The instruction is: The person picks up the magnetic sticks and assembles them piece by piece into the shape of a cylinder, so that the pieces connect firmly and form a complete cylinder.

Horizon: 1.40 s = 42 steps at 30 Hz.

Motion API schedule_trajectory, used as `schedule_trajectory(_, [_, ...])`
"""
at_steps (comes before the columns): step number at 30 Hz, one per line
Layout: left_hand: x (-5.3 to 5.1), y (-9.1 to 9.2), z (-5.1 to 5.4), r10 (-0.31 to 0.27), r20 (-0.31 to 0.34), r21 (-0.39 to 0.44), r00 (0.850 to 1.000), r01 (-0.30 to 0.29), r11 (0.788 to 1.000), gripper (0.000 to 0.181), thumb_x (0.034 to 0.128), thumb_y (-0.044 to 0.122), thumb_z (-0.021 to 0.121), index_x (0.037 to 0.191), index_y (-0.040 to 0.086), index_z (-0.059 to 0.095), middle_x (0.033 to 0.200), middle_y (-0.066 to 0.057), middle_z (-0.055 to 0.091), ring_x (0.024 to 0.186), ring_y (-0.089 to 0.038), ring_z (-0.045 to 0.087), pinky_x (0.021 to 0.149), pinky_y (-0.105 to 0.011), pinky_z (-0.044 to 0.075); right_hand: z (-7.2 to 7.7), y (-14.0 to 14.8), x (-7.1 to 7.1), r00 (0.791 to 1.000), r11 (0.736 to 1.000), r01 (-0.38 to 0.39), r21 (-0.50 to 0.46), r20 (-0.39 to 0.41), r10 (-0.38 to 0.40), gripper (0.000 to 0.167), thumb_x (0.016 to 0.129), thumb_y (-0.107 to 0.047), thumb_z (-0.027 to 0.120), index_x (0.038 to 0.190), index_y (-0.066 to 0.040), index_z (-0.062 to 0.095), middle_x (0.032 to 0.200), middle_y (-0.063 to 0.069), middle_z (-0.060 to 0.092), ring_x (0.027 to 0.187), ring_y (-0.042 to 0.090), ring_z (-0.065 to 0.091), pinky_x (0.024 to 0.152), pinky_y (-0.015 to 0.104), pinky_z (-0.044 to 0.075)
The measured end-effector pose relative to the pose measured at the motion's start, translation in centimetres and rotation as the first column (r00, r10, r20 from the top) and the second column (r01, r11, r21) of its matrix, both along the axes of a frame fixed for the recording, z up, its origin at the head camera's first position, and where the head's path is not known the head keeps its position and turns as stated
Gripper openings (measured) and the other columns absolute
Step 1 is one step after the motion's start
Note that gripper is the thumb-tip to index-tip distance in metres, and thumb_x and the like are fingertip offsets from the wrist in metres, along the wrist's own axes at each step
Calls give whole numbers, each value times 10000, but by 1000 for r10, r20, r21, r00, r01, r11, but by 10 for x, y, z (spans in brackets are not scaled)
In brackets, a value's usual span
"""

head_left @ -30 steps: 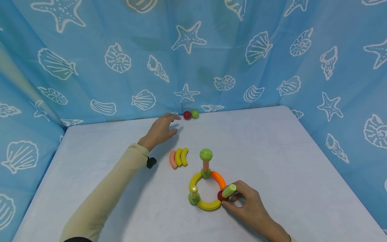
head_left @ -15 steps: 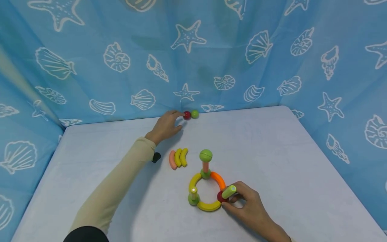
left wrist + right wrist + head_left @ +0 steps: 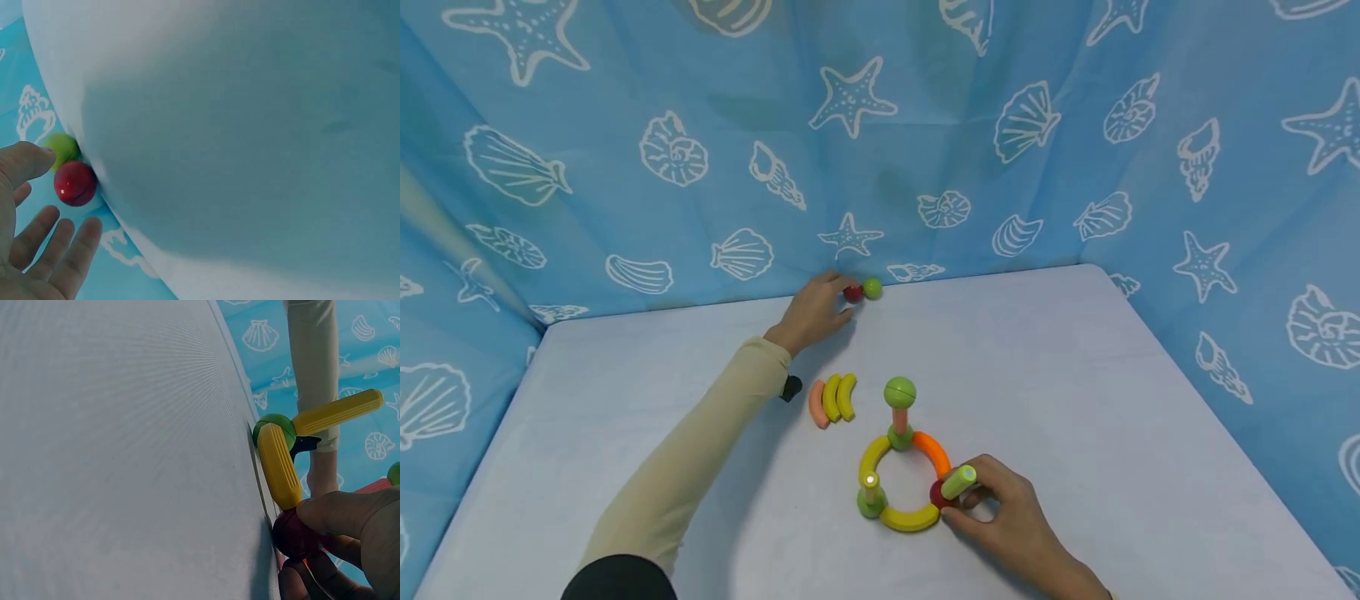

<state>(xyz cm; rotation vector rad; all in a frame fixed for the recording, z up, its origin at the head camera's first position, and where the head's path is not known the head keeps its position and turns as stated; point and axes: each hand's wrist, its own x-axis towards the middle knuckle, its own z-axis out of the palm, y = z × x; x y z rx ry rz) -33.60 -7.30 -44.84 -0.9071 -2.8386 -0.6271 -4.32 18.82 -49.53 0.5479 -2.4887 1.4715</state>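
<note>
Right hand (image 3: 1011, 510) pinches near red ball (image 3: 937, 494), partly hidden by fingers; green rod (image 3: 959, 482) slants up rightward. Left hand (image 3: 812, 315), grasping nothing, partly masks far red ball (image 3: 853, 294).

**Colours: solids plus one print**

Backdrop (image 3: 955, 133): light blue, white line-drawn starfish and seashells. Table cover (image 3: 1075, 400): plain white. Loose balls: red ball (image 3: 75, 184), lime green ball (image 3: 872, 288). Loose curved pieces: salmon piece (image 3: 817, 406), middle yellow piece (image 3: 832, 397), right yellow piece (image 3: 846, 397). Ring: orange arc (image 3: 932, 451), left yellow arc (image 3: 872, 458), near yellow arc (image 3: 911, 521). Joints: dark red joint ball (image 3: 937, 493), near green joint ball (image 3: 869, 504), far green joint ball (image 3: 898, 437). Posts: salmon post (image 3: 900, 420), light green post (image 3: 958, 482), yellow post (image 3: 340, 412). Top ball (image 3: 899, 392): green, thin dark line across. Sleeve (image 3: 700, 467): solid beige. Right wrist cam: lengthwise grooves on yellow post and near yellow arc.
</note>
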Motion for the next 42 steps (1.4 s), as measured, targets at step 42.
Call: schedule_trajectory(42, [-11, -4, -8, 84, 128, 29, 988, -88, 996, 343, 877, 110, 739, 1207, 38, 677, 1181, -139, 594, 1035, -280, 544, 943, -407, 492, 0, -1, 3, 1000, 1000, 3, -31, -8, -3, 428, 725, 13, 876, 1011, -229, 669, 988, -87, 631, 814, 142, 638, 660, 294, 582])
